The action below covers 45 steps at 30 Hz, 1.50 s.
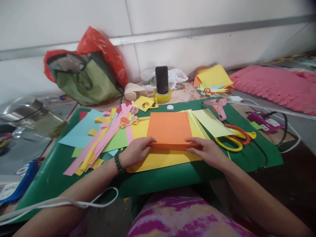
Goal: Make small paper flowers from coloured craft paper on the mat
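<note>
An orange sheet of paper (169,127) lies over yellow sheets (168,161) in the middle of the green mat (170,187). Its near edge is bent up into a narrow fold. My left hand (137,149) pinches the left end of that fold, and my right hand (206,149) pinches the right end. To the left are pink and yellow paper strips (98,141), a blue sheet (81,130) and a small paper flower (128,121). A pale yellow sheet (213,123) and scissors with yellow and red handles (237,140) lie beside my right hand.
A pink glue gun (218,107) rests at the mat's back right, near a purple power adapter (266,121) with cords. A phone (162,80) stands in a yellow tape roll (163,95). White cables (98,204) cross the front left. A green bag (86,77) sits at the back.
</note>
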Each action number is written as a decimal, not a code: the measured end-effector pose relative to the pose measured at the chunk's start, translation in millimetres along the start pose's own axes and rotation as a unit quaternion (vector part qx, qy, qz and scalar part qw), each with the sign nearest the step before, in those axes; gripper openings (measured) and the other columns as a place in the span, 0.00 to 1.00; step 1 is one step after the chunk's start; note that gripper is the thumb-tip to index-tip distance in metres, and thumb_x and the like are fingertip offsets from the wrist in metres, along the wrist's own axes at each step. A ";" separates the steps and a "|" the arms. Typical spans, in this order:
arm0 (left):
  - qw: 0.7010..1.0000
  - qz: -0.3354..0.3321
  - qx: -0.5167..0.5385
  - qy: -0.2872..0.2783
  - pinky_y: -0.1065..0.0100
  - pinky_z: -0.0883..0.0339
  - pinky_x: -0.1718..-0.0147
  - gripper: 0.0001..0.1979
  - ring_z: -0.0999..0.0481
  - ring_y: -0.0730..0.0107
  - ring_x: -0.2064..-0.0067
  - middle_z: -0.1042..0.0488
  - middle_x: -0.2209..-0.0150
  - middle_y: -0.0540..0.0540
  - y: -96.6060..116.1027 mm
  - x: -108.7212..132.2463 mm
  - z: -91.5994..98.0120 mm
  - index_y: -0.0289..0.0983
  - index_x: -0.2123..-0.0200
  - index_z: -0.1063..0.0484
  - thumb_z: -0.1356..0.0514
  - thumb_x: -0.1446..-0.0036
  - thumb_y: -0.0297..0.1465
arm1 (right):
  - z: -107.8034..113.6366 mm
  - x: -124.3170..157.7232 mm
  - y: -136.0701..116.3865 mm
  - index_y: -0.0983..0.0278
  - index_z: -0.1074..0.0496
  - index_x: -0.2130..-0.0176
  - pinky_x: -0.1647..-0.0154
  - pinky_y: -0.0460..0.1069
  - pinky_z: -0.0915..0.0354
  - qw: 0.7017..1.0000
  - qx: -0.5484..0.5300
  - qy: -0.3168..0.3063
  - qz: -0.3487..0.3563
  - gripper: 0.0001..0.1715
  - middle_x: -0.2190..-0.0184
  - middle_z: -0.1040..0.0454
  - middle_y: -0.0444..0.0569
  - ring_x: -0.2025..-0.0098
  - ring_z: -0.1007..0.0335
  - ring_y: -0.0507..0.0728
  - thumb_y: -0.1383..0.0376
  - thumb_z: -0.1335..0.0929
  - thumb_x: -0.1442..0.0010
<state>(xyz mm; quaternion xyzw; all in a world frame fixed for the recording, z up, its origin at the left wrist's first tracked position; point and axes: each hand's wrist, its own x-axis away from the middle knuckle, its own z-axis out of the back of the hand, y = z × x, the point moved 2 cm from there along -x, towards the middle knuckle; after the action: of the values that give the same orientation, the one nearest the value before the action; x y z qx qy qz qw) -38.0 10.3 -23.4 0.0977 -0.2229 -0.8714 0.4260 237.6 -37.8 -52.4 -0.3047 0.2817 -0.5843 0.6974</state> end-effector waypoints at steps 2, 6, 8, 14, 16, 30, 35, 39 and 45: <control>0.998 0.054 0.037 -0.002 0.64 0.32 0.63 0.17 0.23 0.62 0.62 0.22 0.63 0.45 -3.4 -4.3 2.8 0.37 0.50 0.32 0.44 0.43 0.31 | 1.0 -4.1 1.2 0.62 0.26 0.51 0.69 0.50 0.31 0.999 -0.010 0.018 -0.047 0.24 0.69 0.22 0.47 0.69 0.26 0.56 0.57 0.30 0.47; 0.990 0.109 0.084 0.020 0.67 0.34 0.70 0.28 0.26 0.64 0.69 0.26 0.71 0.50 -8.8 -9.7 5.1 0.36 0.42 0.39 0.40 0.46 0.37 | 1.5 -6.9 -3.2 0.65 0.32 0.45 0.76 0.47 0.39 0.996 0.003 0.043 -0.083 0.35 0.77 0.30 0.42 0.76 0.34 0.55 0.55 0.29 0.49; 0.988 0.120 0.086 0.034 0.68 0.36 0.72 0.31 0.29 0.66 0.72 0.30 0.75 0.53 -9.6 -10.4 3.5 0.35 0.39 0.43 0.42 0.45 0.36 | 0.6 -5.9 -5.5 0.66 0.35 0.42 0.76 0.47 0.41 0.995 0.017 0.043 -0.088 0.37 0.79 0.32 0.40 0.76 0.35 0.54 0.55 0.30 0.48; 0.988 0.145 0.035 0.051 0.69 0.42 0.74 0.34 0.30 0.67 0.74 0.34 0.78 0.55 -6.4 -7.1 -0.8 0.32 0.36 0.48 0.42 0.44 0.34 | -2.3 -1.5 -9.3 0.65 0.39 0.40 0.72 0.48 0.41 0.989 0.085 0.056 -0.111 0.37 0.79 0.33 0.40 0.75 0.35 0.56 0.57 0.32 0.45; 0.988 0.146 0.010 0.052 0.69 0.42 0.74 0.34 0.30 0.66 0.73 0.33 0.77 0.54 -5.7 -5.8 -1.8 0.33 0.36 0.50 0.42 0.43 0.34 | -3.4 -0.9 -9.9 0.65 0.40 0.39 0.72 0.49 0.41 0.985 0.108 0.058 -0.123 0.37 0.78 0.33 0.40 0.75 0.35 0.56 0.58 0.32 0.45; 0.968 0.095 -0.233 0.011 0.63 0.36 0.65 0.29 0.28 0.57 0.62 0.25 0.66 0.42 7.5 -5.1 -10.3 0.31 0.35 0.53 0.48 0.35 0.32 | -10.1 3.3 -11.2 0.63 0.39 0.39 0.77 0.47 0.45 0.969 0.194 0.078 -0.134 0.35 0.75 0.29 0.45 0.75 0.33 0.57 0.58 0.32 0.44; 0.960 0.085 -0.268 -0.013 0.62 0.36 0.64 0.28 0.28 0.56 0.62 0.25 0.67 0.42 10.0 -5.9 -9.7 0.30 0.35 0.52 0.49 0.35 0.31 | -12.2 5.2 -8.9 0.64 0.41 0.38 0.78 0.47 0.45 0.969 0.198 0.080 -0.126 0.36 0.74 0.29 0.45 0.77 0.35 0.56 0.58 0.33 0.42; 0.950 0.078 -0.303 0.004 0.61 0.37 0.66 0.29 0.29 0.55 0.62 0.25 0.66 0.41 8.4 -3.7 -8.8 0.30 0.35 0.51 0.48 0.35 0.35 | -15.2 8.1 -4.2 0.66 0.42 0.37 0.77 0.48 0.43 0.970 0.209 0.090 -0.091 0.35 0.73 0.29 0.46 0.77 0.35 0.55 0.57 0.35 0.40; 0.930 -0.111 -0.348 0.038 0.62 0.37 0.67 0.21 0.30 0.61 0.65 0.29 0.60 0.40 13.6 0.7 -10.2 0.41 0.40 0.40 0.51 0.35 0.26 | -16.4 12.5 -0.5 0.65 0.48 0.35 0.76 0.51 0.36 0.950 0.273 0.154 0.009 0.35 0.66 0.28 0.52 0.68 0.30 0.61 0.56 0.38 0.36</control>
<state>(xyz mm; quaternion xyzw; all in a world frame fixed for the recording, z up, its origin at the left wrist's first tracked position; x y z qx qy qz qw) -25.2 -0.7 -25.9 0.0006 0.1230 -0.9315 0.3422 227.0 -51.8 -63.2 -0.0068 0.2183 -0.6725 0.7071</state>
